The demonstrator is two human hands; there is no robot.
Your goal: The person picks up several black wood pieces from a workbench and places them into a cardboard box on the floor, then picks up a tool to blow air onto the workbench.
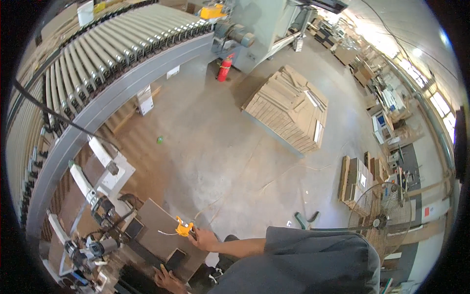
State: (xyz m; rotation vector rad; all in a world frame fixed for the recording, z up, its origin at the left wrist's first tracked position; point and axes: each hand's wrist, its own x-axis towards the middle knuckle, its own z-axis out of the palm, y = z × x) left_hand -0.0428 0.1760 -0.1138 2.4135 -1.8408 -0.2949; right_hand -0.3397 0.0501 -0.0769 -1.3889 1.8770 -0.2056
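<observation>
- The right hand point(204, 240) is closed around a small orange tool point(184, 228), which it holds by one end above the grey board point(157, 220).
- A thin pale cord point(164, 233) leaves the orange tool and lies over the board towards the left.
- The left hand point(169, 280) is at the lower edge of the picture and lies on the near edge of the same board; I cannot tell if its fingers are bent or flat.
- The board rests tilted on the machine worktop point(110, 181), beside dark clamps and fittings point(93, 247).
- A curved roller conveyor point(98, 54) runs along the left side and the top.
- On the concrete floor point(215, 142) a stack of brown panels point(289, 110) stands well apart from the hands.
- A red fire extinguisher point(224, 68) stands near the grey machine point(254, 29) at the top.
- A standing fan point(382, 220) is at the right, behind the person.
</observation>
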